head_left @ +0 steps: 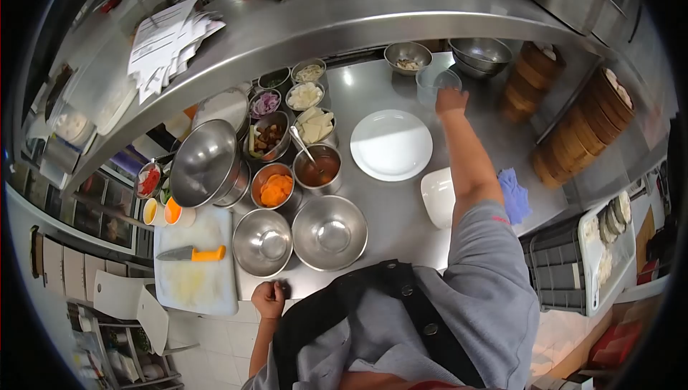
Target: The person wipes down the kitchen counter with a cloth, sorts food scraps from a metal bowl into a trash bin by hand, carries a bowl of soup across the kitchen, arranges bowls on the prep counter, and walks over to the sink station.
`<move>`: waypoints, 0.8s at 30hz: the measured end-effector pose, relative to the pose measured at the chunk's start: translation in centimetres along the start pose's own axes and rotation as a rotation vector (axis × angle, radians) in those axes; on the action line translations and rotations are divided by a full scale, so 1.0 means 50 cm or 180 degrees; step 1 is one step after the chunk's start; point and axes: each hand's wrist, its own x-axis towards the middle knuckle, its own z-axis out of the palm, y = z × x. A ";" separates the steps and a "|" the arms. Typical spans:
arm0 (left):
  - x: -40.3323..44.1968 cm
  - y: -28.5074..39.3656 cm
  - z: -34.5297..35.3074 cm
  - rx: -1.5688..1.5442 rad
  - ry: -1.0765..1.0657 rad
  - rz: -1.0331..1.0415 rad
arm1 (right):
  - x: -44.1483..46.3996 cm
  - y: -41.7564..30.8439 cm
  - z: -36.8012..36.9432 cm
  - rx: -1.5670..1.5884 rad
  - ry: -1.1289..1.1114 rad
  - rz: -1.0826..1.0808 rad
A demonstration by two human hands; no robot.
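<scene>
My right hand [451, 100] reaches to the back of the steel counter, its fingers closed at the rim of a clear plastic container [428, 87]. Just behind that container are a steel bowl with small pale pieces [408, 57] and dark-looking steel bowls [481, 54]. A round white plate [391, 145] lies in front of my right hand, with nothing on it. By the counter's front edge, my left hand [269, 300] is curled into a fist, with nothing visible in it. Nearest to it are two bare steel bowls [262, 243].
Steel pots of sliced carrot [276, 189], sauce with a spoon [317, 169] and other cut food stand left of the plate. An orange-handled knife [192, 254] lies on a white cutting board [190, 286]. Bamboo steamers [584, 132] stack at right. A steel shelf [344, 13] overhangs the back.
</scene>
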 end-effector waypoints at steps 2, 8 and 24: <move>0.002 -0.004 0.009 0.0113 0.0065 -0.0119 | 0.012 -0.029 -0.009 -0.0021 0.0006 -0.0171; 0.001 -0.007 0.020 0.0431 0.0085 -0.0363 | 0.018 -0.185 -0.030 0.0728 0.0769 -0.1430; 0.012 0.016 0.018 0.0444 0.0135 -0.0402 | 0.082 -0.253 -0.010 0.1660 0.0861 -0.2012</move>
